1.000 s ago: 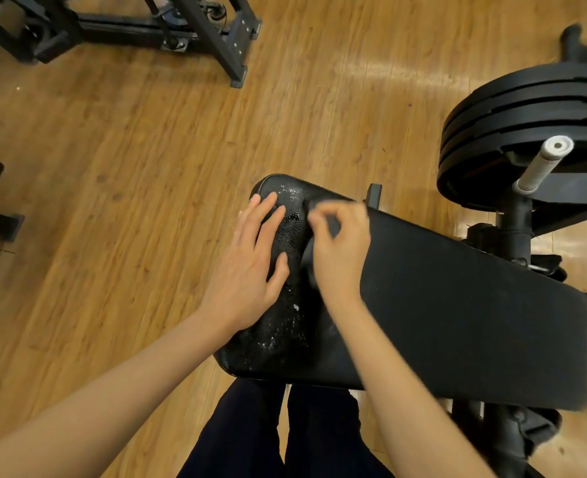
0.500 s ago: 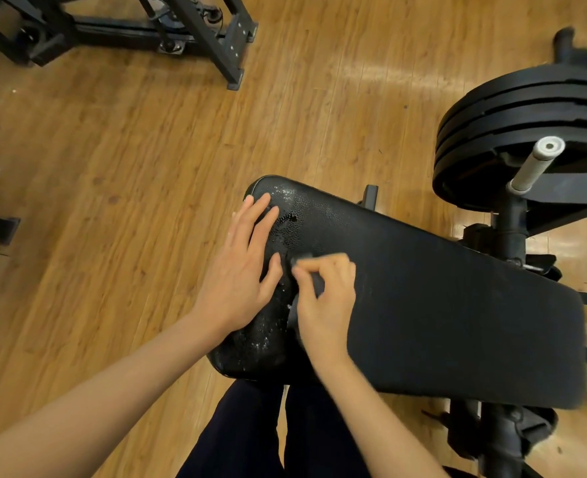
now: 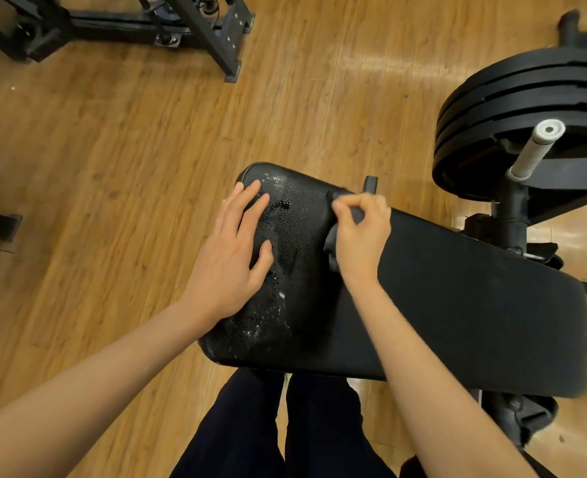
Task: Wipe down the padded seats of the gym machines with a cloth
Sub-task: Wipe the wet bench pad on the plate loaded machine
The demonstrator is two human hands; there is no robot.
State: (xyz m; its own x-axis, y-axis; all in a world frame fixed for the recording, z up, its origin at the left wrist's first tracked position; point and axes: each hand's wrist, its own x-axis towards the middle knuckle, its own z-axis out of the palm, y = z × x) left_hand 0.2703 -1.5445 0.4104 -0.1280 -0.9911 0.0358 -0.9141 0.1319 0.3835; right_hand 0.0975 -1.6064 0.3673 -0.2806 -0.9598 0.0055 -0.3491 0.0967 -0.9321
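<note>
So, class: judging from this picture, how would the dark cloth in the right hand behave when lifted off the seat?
The cloth is probably floppy: it bunches under the right hand. Likely light, since fingertips pinch it. Possibly damp, given droplets on the seat.

A pebbled, wet-glistening vinyl surface is being shown by the padded seat [image 3: 457,305]; glossy wood grain by the floor [image 3: 112,167].

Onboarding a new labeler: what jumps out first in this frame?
The black padded seat fills the centre, its left end beaded with wet droplets. The left hand lies flat on that wet end, while the right hand grips a dark cloth beside it on the pad. At the upper right, a stack of black weight plates sits behind a grey handle, all above a wooden floor.
</note>
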